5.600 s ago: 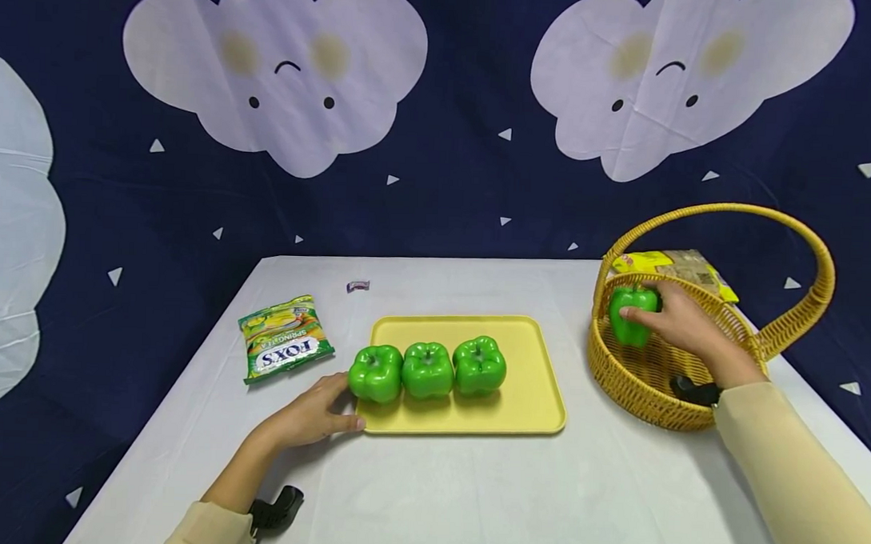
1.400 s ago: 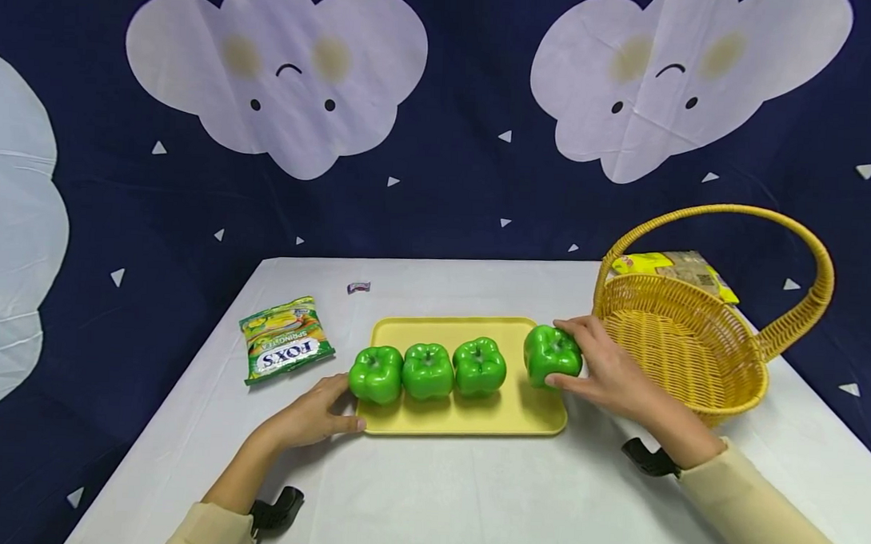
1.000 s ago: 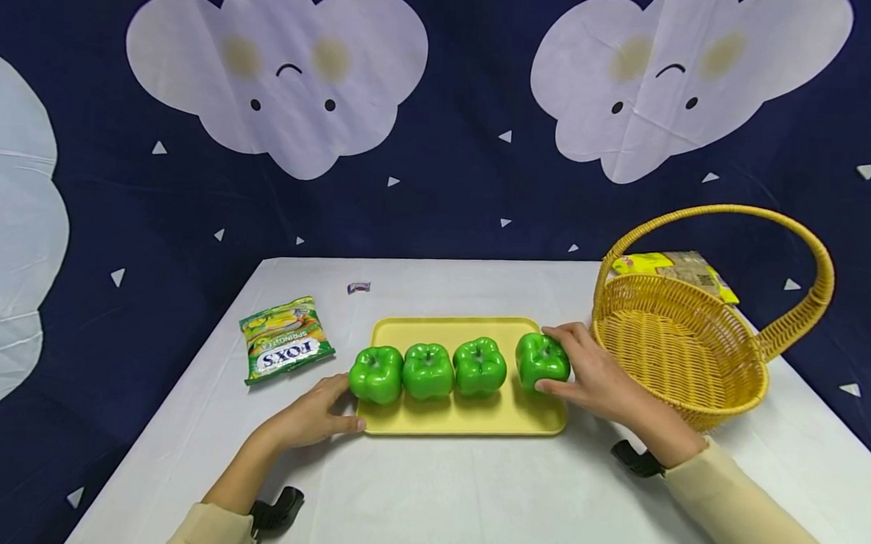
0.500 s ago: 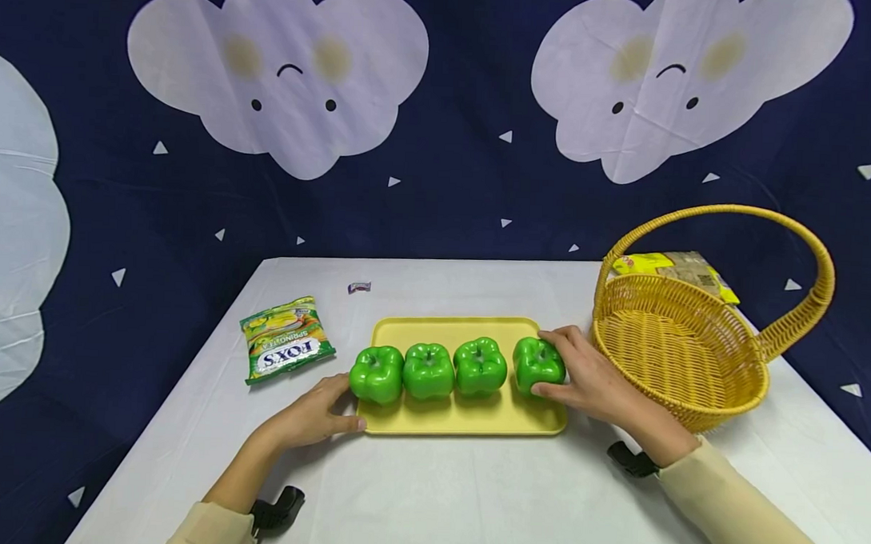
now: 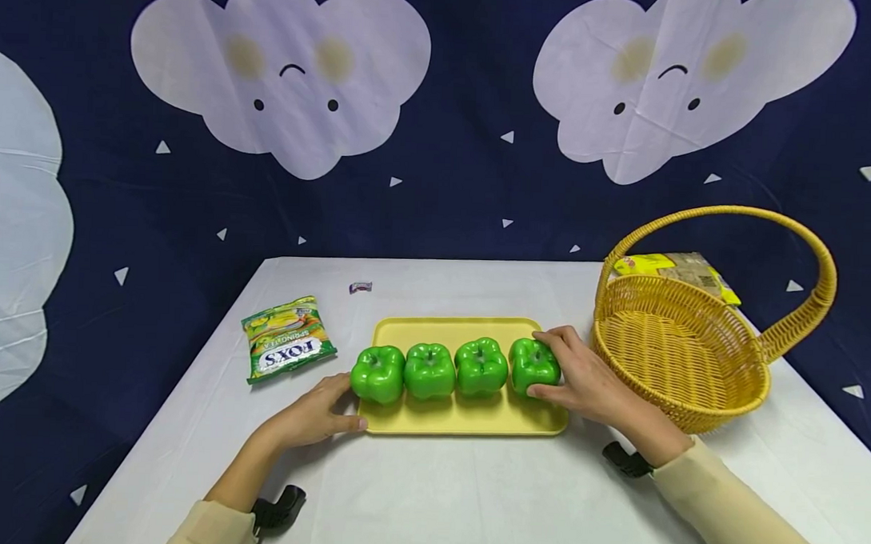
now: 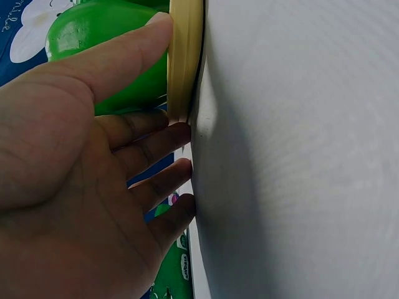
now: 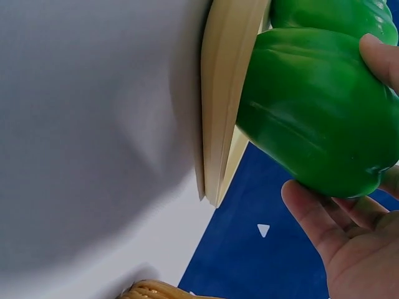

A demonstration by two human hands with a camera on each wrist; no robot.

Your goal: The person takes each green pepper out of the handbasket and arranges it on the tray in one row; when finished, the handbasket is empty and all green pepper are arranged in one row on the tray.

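In the head view several glossy green bell peppers stand in a row on a yellow tray (image 5: 466,423). My right hand (image 5: 583,377) holds the rightmost bell pepper (image 5: 533,367), thumb on the near side and fingers on the far side. The right wrist view shows that bell pepper (image 7: 318,106) at the tray, between thumb and fingertips. My left hand (image 5: 311,412) rests at the tray's left end, beside the leftmost bell pepper (image 5: 377,374). In the left wrist view its thumb touches the tray rim (image 6: 185,56) and its fingers reach out fairly straight along the tablecloth.
A wicker basket (image 5: 679,400) with a tall handle stands at the right, with a yellow packet (image 5: 684,269) behind it. A green FOX'S sweets bag (image 5: 287,339) lies left of the tray. One small wrapped sweet (image 5: 360,287) lies farther back on the white table (image 5: 464,497).
My right hand has carried the bell pepper from the basket leftward to the tray and moved it closer to the row. The left hand has stayed at the tray's left end.
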